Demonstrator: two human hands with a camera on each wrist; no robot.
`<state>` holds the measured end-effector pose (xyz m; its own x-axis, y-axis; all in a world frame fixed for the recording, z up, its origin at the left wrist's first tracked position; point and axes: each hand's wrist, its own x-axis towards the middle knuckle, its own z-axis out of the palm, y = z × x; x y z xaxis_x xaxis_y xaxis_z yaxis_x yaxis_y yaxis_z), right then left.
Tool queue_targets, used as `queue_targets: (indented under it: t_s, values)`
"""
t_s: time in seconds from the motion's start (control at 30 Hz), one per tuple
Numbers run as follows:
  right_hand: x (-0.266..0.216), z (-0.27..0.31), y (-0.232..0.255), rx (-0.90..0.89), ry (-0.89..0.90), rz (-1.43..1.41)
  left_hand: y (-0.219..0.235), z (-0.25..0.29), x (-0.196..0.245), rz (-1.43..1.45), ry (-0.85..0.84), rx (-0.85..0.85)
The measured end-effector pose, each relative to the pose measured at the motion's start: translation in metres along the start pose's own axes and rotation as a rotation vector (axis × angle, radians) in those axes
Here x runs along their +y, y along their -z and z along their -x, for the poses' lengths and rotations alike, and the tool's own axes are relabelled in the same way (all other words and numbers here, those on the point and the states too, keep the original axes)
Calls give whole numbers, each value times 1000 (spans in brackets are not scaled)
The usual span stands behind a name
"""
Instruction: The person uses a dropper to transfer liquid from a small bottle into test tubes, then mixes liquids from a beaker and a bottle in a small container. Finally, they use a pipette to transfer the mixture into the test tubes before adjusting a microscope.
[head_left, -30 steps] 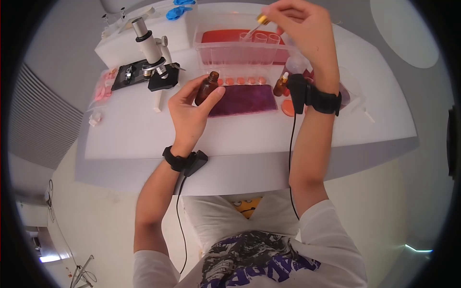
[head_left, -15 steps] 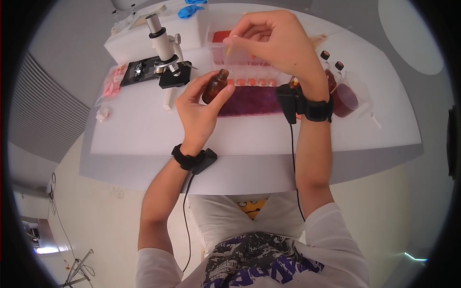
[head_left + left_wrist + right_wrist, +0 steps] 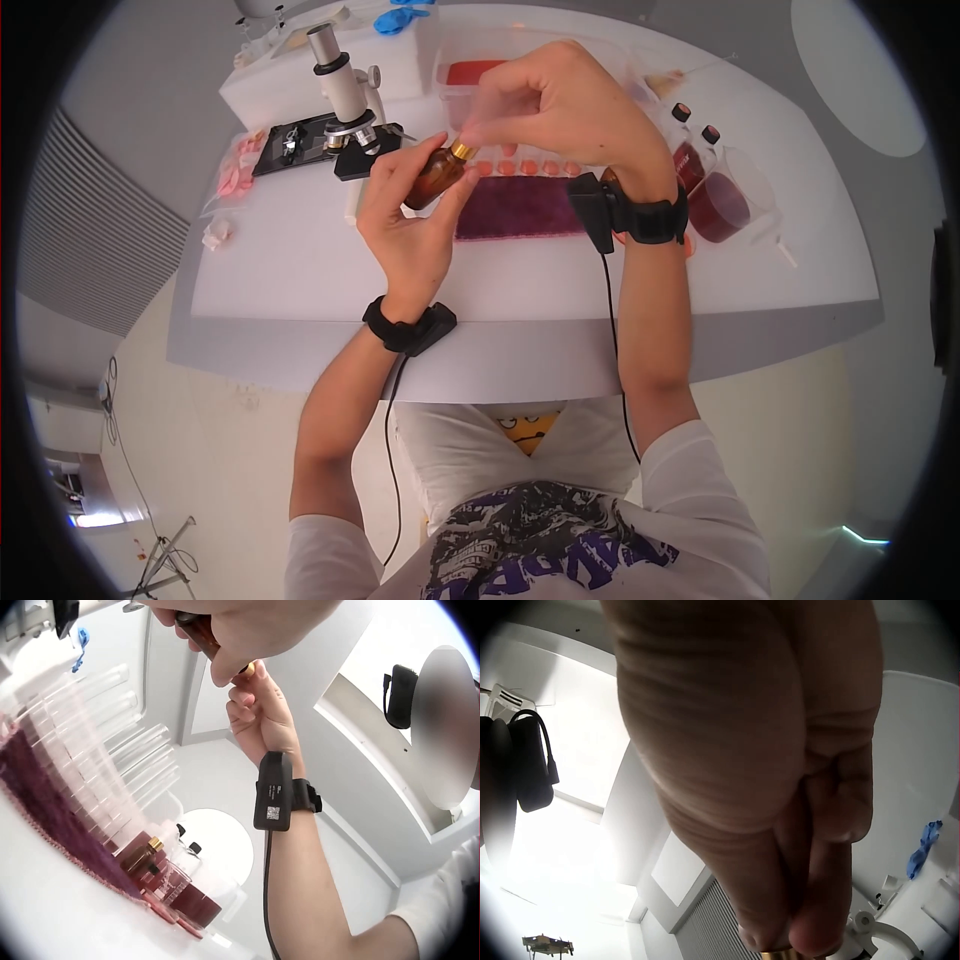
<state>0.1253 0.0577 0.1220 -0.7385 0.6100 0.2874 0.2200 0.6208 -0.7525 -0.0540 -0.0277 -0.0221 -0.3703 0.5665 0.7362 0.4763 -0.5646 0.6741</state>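
In the head view my left hand (image 3: 412, 235) grips a small amber dropper bottle (image 3: 434, 182) between thumb and fingers, its neck tilted up to the right. My right hand (image 3: 572, 108) pinches the dropper cap by its top, and the cap's gold collar (image 3: 462, 150) sits at the bottle's mouth. The right wrist view shows thumb and finger closed just above that gold collar (image 3: 778, 955). No glass pipette shows outside the bottle. A dark purple cloth (image 3: 522, 210) lies below the hands.
A microscope (image 3: 340, 90) stands left of the hands. Behind them is a clear plastic bin (image 3: 452, 100); clear test tubes (image 3: 112, 681) stand in a rack. To the right are dark-capped bottles (image 3: 690, 160) and a beaker of dark red liquid (image 3: 720, 208). Blue gloves (image 3: 402, 18) lie at the back.
My right hand has come left and down from above the tubes, bringing the dropper to the bottle; its pipette is now out of sight. The left hand has tilted the bottle further.
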Motion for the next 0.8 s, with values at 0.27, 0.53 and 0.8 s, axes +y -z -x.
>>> queue_targets:
  t_s: [0.27, 0.53, 0.8]
  values:
    - [7, -1, 4, -38, 148, 19, -1, -1, 1, 9, 12, -21]
    - [25, -7, 7, -60, 230, -115, -4, 1, 4, 128, 97, 6]
    - [32, 0, 35, 161, 148, -269, -1, 1, 2, 176, 172, -110]
